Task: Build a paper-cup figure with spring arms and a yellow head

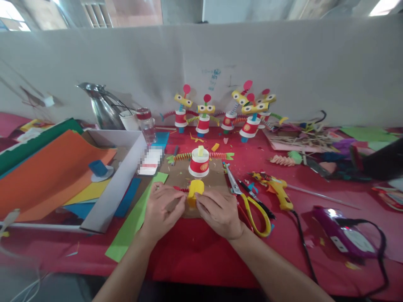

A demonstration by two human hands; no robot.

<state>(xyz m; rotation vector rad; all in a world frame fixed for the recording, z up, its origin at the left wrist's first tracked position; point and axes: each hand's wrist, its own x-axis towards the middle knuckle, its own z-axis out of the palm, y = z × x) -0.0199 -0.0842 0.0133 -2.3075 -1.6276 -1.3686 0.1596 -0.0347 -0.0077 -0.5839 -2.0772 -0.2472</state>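
My right hand (222, 209) is closed, its fingertips pinching a yellow paper tube (197, 188) over the brown cardboard mat (217, 173). Beside the tube, my left hand (165, 205) pinches the end of a thin red folded paper strip (181, 189) that reaches to the tube's left side. Whether strip and tube are joined is hidden. Just behind stands an upside-down red and white paper cup (199, 163) with a yellow stub on top. Pleated paper arms with green ends extend from both its sides.
Several finished cup figures (203, 123) stand along the back wall. Scissors (256, 216), a yellow glue gun (280, 191) and a purple device (344, 233) lie at right. To the left are a white box (126, 167) of coloured paper, a green sheet (126, 239) and a glass jar (147, 126).
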